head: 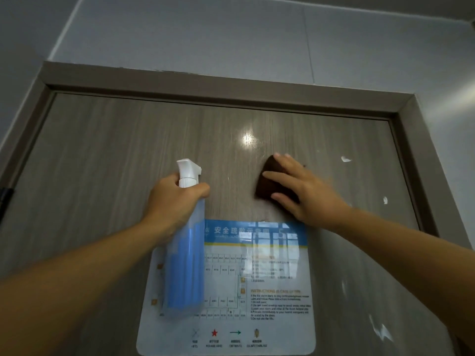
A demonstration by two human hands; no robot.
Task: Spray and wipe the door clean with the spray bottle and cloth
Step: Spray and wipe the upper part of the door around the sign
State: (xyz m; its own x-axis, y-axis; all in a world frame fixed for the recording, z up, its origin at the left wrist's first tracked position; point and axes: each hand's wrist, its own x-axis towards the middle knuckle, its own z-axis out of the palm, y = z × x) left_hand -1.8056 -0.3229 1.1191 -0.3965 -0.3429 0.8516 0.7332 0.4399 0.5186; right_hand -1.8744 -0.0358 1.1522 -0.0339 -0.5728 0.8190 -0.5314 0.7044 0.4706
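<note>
Head view: spray bottle (184, 255), blue liquid inside.

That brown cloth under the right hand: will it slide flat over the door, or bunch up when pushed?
The cloth looks soft and floppy, so it probably bunches at its free edges. The right hand presses it with spread fingers, which should keep the middle flat. The door looks glossy, so it likely slides easily.

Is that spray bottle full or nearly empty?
Partly full. The spray bottle, held upright at its neck by the left hand, shows blue liquid from its base up to roughly two thirds of its height.
</note>
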